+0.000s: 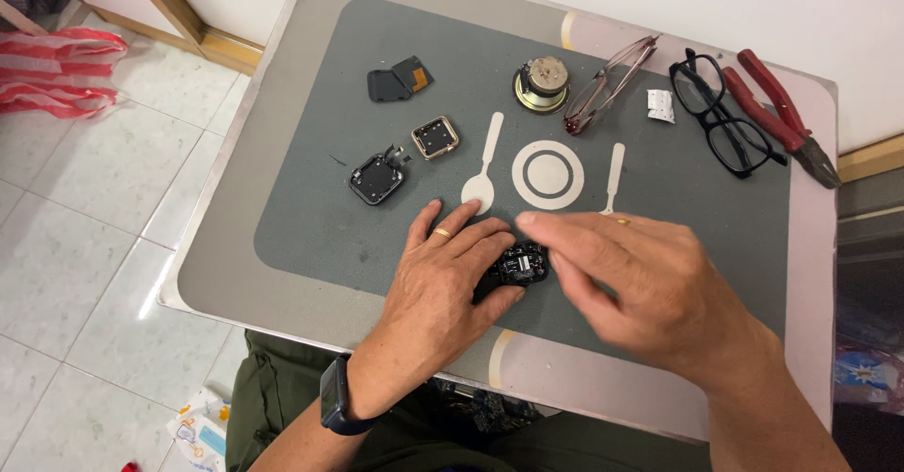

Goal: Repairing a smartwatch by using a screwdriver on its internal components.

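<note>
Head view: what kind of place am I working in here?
Probably a home repair spot rather than a workshop: a small table with a grey mat on a tiled floor, strewn with opened gadget casings, a small speaker and red-handled pliers.
</note>
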